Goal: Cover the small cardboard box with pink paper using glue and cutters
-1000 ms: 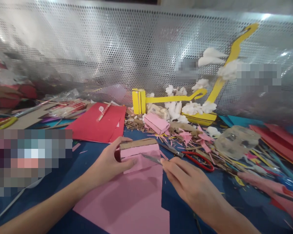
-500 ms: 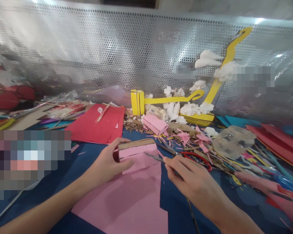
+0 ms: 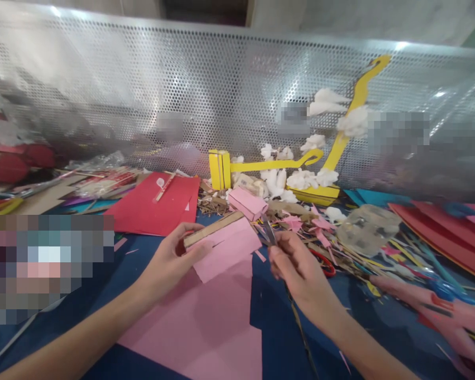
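Observation:
My left hand grips the left end of a small cardboard box, with the thumb on its near side and the fingers behind. Pink paper covers the box's near face, and a loose flap of it hangs below. Bare brown cardboard shows along the top edge. To the right, apart from the box, my right hand is closed around a knife whose narrow metal blade points up and away. Under the box lies a large pink sheet on the blue cloth.
Red sheets lie at the back left. A pink-covered block, paper scraps and red-handled scissors are behind my right hand. Yellow shapes with white tufts stand by the perforated metal screen. A pink glue gun lies right.
The knife has come away from the pink paper, and its blade has swung upward to the right. The box has tilted, its right end now higher, still in my left hand.

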The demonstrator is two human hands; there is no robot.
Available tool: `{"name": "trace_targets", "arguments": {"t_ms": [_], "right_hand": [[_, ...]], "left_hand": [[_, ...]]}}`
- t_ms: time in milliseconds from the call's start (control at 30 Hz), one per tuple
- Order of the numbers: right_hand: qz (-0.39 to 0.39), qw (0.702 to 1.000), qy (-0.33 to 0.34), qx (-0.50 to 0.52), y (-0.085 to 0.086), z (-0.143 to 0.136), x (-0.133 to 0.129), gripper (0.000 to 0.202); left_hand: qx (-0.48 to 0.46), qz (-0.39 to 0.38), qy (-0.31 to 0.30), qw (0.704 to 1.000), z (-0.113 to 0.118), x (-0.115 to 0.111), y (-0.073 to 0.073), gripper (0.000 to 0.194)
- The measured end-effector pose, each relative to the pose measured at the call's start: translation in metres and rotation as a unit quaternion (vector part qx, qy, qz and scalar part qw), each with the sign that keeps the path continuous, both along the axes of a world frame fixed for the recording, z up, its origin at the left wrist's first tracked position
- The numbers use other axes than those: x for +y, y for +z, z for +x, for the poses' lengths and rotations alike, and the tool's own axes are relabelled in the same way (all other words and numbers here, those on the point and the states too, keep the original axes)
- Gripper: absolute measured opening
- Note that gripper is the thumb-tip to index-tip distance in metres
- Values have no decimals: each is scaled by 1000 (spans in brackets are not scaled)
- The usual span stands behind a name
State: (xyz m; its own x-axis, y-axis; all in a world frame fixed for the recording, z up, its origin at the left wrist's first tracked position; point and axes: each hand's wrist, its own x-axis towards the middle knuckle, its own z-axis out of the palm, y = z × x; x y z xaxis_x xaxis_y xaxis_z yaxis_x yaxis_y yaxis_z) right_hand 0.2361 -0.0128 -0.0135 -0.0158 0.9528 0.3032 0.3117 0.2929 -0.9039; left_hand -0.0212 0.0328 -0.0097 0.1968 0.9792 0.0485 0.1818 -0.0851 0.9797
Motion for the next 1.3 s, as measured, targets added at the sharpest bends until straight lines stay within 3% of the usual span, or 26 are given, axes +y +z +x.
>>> {"name": "trace_targets", "arguments": {"t_ms": [133,200,300,367,467,600,733,900,1033,1200,1300], "right_hand": [[-76,979,76,173,-7,-17,3,46],[-76,979,70,175,-7,-20,4,54],[-64,988,46,130,-4,-20,3,51],[-59,991,51,108,-4,-20,2,47],[-62,991,73,96,-6,-21,-1,40],[-42,990,76,114,-7,-21,-5,31],[21,990,44,135,1,-17,-5,26],[10,975,84,206,11,-9,-5,27],[51,988,40,141,13,-10,-9,15],[43,973,76,212,15,-20,-17,15],[58,974,81,205,14,-24,-20,7]], "left_hand": [[-116,-92,-69,987,8,-13,5,45],[-130,-127,-124,976,10,-19,10,53],[-156,-148,-194,957,11,-22,16,73],[-176,-162,-218,946,11,-22,17,73],[-182,-180,-200,946,10,-20,13,62],[-174,-163,-150,959,10,-18,7,62],[-169,-160,-129,964,10,-17,6,65],[-156,-162,-117,967,10,-15,7,69],[-144,-127,-94,977,9,-16,8,58],[-136,-149,-113,973,7,-20,7,58],[-137,-192,-153,960,10,-21,2,58]]}}
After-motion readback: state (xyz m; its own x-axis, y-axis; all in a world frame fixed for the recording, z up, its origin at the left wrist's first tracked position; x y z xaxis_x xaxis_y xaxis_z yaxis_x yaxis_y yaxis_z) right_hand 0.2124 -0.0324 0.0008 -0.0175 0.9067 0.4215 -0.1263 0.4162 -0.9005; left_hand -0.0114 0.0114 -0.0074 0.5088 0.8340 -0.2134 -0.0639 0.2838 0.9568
